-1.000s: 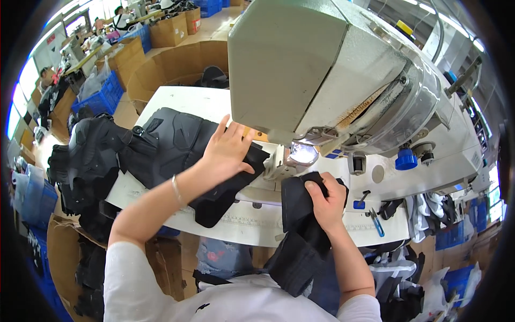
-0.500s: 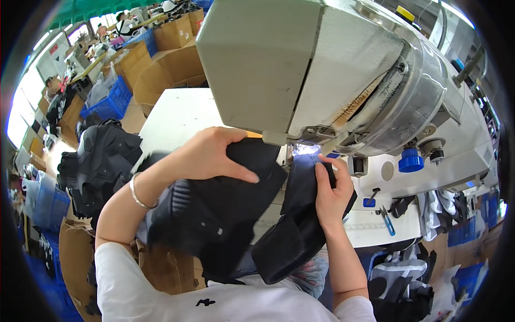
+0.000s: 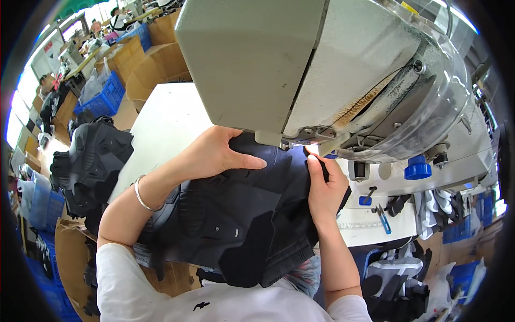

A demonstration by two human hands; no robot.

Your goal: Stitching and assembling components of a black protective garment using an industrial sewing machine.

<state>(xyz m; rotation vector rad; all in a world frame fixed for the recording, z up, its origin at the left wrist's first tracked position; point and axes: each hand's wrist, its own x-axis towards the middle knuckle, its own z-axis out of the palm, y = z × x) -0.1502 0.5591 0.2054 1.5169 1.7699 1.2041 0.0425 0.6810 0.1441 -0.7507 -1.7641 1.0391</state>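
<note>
A black fabric piece point(image 3: 214, 214) with ribbed and smooth panels spreads under the head of a sewing machine point(image 3: 252, 59) and hangs toward my lap. My left hand point(image 3: 217, 155) lies on its upper left part, thumb and index finger spread apart; the other fingertips are hidden. A stitched line runs near that thumb. Right of the lit needle area, my right hand point(image 3: 327, 188) pinches the fabric's right side between thumb and fingers. The needle itself is mostly hidden by the machine head.
A heap of black pieces point(image 3: 88, 166) stands left of the white table point(image 3: 161, 123). Blue-handled snips point(image 3: 383, 219) lie on the right beside a ruler strip point(image 3: 354, 226). Grey and black pieces point(image 3: 394, 273) sit low right. Cardboard boxes and blue crates point(image 3: 107, 96) stand farther left.
The larger left part of the fabric has swung right and now overlaps the part by my right hand. My left thumb has come down onto it. The view has shifted slightly.
</note>
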